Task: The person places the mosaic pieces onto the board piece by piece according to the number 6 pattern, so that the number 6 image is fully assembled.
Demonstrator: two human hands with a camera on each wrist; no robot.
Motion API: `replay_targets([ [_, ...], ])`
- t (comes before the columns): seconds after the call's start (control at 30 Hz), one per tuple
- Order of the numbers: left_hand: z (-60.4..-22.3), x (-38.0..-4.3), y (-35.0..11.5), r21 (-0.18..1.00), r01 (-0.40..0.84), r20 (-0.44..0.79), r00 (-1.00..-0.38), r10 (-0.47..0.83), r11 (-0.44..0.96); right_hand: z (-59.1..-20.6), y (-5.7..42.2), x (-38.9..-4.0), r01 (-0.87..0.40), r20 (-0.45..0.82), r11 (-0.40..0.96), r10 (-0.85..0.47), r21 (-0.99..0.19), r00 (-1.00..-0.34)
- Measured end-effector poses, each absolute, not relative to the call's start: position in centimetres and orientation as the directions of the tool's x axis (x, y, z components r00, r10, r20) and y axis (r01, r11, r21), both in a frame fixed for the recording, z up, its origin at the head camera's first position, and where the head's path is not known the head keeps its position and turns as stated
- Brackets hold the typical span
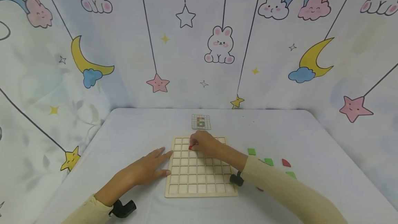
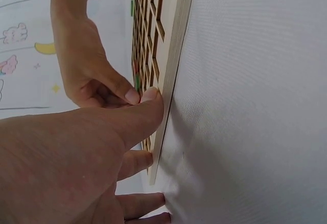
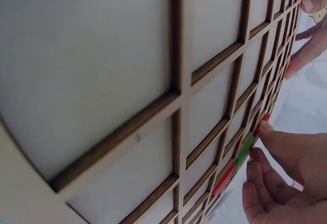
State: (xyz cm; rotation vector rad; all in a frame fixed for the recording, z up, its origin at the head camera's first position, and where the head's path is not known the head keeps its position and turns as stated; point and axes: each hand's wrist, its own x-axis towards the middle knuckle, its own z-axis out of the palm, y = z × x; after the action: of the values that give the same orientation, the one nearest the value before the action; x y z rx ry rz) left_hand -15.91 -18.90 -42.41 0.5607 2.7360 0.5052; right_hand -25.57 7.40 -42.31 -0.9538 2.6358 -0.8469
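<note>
A pale wooden grid board point(image 1: 192, 179) with square recesses lies on the white table. My right hand point(image 1: 203, 142) is over its far rows and pinches a small red tile point(image 1: 190, 147) between thumb and fingers. In the right wrist view, that red tile point(image 3: 261, 124) is at the thumb tip, close over the grid. Beside it in the grid are a green tile point(image 3: 242, 155) and another red tile point(image 3: 223, 179). My left hand point(image 1: 147, 168) lies with spread fingers along the board's left edge; in the left wrist view its thumb point(image 2: 145, 112) touches the rim.
A small card point(image 1: 201, 122) printed with a coloured figure 6 lies beyond the board. To the right are loose green tiles point(image 1: 252, 151) and a red quarter-round tile point(image 1: 286, 162), partly behind my right sleeve point(image 1: 280, 186). A patterned cloth point(image 1: 192, 54) hangs behind the table.
</note>
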Motion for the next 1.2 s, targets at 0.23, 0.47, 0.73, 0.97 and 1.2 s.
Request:
replay_targets([
  [0.23,-42.4,-15.9,-18.8,0.398,0.308,-0.223,-0.881,0.417,0.864,-41.9,7.5,-25.5,-0.538,-0.017,0.636,-0.655,-0.553,-0.756],
  [0.47,-42.3,-15.9,-18.8,0.397,0.316,-0.215,-0.881,0.422,0.862,-41.7,7.8,-25.3,-0.559,0.002,0.616,-0.671,-0.555,-0.742],
  [0.73,-42.3,-15.8,-18.9,0.401,0.33,-0.205,-0.877,0.435,0.855,-42.0,7.9,-25.3,-0.586,0.032,0.603,-0.682,-0.541,-0.731],
  [0.97,-42.6,-15.9,-19.1,0.396,0.334,-0.197,-0.879,0.435,0.855,-42.1,8.1,-25.2,-0.58,0.057,0.649,-0.641,-0.492,-0.765],
  [1.2,-42.4,-15.9,-19.0,0.395,0.324,-0.209,-0.879,0.427,0.86,-42.2,8.7,-25.6,-0.576,0.048,0.643,-0.645,-0.504,-0.762],
])
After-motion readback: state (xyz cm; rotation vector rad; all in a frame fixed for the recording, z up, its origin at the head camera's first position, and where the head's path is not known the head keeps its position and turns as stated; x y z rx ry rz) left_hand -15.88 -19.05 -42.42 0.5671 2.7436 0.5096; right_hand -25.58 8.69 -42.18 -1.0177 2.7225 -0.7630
